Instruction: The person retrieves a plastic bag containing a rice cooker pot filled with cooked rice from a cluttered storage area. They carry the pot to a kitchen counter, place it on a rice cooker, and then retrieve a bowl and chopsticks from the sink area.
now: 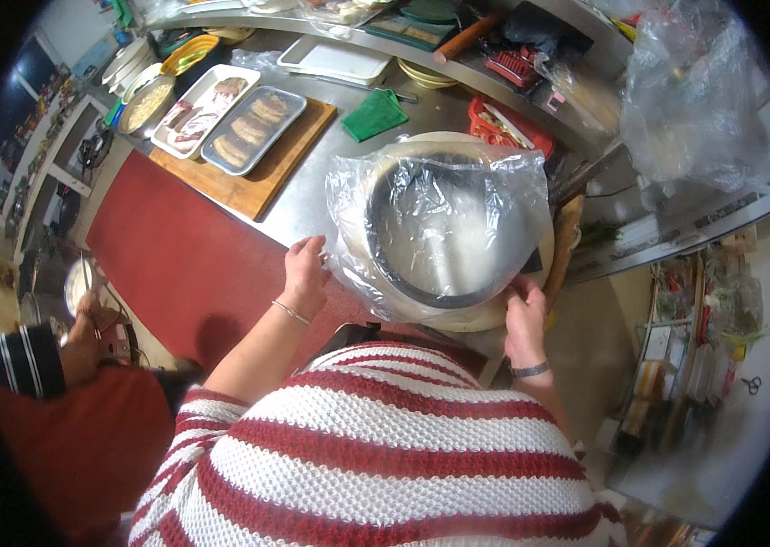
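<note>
A clear plastic sheet or bag (351, 205) lies over a round, dark-rimmed pot (378, 253) with pale contents, which stands at the counter's front edge. My left hand (306, 269) is at the sheet's left edge, its fingers bent and close to the plastic; whether they pinch it is not clear. At the pot's lower right, my right hand (525, 311) has its fingers curled at the edge of the plastic; its grip is partly hidden. A green cloth (375, 115) lies on the steel counter (303, 205) beyond the pot.
A wooden board (258, 198) bears part of a white tray of raw meat (204, 113) and a lidded container (255, 130). Behind are a white tray (334, 60) and a red basket (487, 123). Plastic bags (692, 102) hang at right. Another person's hand (81, 335) is at far left.
</note>
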Demonstrator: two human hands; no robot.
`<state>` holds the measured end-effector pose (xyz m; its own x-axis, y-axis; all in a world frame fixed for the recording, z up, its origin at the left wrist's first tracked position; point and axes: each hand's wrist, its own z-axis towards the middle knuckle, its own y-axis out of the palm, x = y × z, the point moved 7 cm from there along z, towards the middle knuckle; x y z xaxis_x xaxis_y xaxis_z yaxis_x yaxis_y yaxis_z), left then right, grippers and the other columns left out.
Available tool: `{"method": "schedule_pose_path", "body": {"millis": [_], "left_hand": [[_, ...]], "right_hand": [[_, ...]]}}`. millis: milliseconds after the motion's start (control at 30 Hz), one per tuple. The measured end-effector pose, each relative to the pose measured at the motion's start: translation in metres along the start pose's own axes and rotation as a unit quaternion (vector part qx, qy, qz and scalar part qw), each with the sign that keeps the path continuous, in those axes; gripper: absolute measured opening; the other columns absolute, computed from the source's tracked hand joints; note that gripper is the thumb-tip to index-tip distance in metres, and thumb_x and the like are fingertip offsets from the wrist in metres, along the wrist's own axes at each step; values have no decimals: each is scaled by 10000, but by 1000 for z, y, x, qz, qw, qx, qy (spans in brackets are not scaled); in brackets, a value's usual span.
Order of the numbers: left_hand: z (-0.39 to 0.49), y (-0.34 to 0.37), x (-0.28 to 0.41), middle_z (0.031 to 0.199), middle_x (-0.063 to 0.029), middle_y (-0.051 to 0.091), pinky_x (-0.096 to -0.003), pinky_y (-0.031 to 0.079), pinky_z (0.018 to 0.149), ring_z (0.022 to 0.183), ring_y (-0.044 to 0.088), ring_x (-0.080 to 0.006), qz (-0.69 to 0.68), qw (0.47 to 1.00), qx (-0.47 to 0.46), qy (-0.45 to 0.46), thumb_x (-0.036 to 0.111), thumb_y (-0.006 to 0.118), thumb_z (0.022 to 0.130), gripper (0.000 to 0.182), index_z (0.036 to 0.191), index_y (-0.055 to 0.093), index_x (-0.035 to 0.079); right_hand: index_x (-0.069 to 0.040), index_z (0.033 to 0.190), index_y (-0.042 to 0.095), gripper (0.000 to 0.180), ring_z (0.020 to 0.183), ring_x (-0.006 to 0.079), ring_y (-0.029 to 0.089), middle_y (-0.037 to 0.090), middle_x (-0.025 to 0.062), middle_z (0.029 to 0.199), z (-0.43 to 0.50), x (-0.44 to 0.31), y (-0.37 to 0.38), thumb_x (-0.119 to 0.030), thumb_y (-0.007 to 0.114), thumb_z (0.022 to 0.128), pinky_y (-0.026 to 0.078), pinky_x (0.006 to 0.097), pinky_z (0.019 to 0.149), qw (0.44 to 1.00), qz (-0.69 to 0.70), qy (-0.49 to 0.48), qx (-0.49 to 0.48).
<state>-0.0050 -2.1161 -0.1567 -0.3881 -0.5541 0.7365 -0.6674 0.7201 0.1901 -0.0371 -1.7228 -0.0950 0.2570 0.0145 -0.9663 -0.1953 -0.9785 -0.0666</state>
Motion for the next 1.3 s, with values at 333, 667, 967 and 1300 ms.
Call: {"method": "schedule_pose_path", "body": {"millis": [333, 667, 967, 1300], "left_hand": [[-105, 67, 38, 749, -24, 603, -228, 470, 605, 656, 579, -109, -17, 983, -116, 141, 150, 584, 945, 162, 948, 618, -8], [-86, 73, 53, 714, -13, 595, -241, 442, 562, 624, 542, -96, 86, 977, -120, 152, 79, 663, 876, 95, 856, 600, 11], [-60, -8, 171, 734, -20, 616, -216, 392, 532, 576, 525, -88, 126, 964, -106, 210, -12, 596, 822, 60, 857, 639, -36], [24, 44, 240, 728, -14, 562, -221, 422, 555, 638, 538, -93, 285, 891, -244, 254, 4, 610, 823, 16, 809, 605, 9]], "right_hand": [[-46, 1054, 618, 157, 836, 193, 640, 667, 86, 963, 58, -51, 7, -162, 548, 974, 528, 344, 736, 964, 187, 79, -171], [-6, 1049, 611, 183, 843, 165, 652, 680, 69, 954, 61, -84, 50, 31, 569, 875, 536, 308, 753, 954, 38, 41, -294], [22, 972, 634, 134, 746, 134, 606, 656, 65, 853, -2, -89, 157, -2, 629, 840, 492, 273, 674, 965, 89, 62, -237], [-9, 947, 606, 132, 664, 146, 591, 623, 70, 825, -2, -74, 187, -18, 630, 818, 492, 272, 547, 981, 160, 59, -88]]}}
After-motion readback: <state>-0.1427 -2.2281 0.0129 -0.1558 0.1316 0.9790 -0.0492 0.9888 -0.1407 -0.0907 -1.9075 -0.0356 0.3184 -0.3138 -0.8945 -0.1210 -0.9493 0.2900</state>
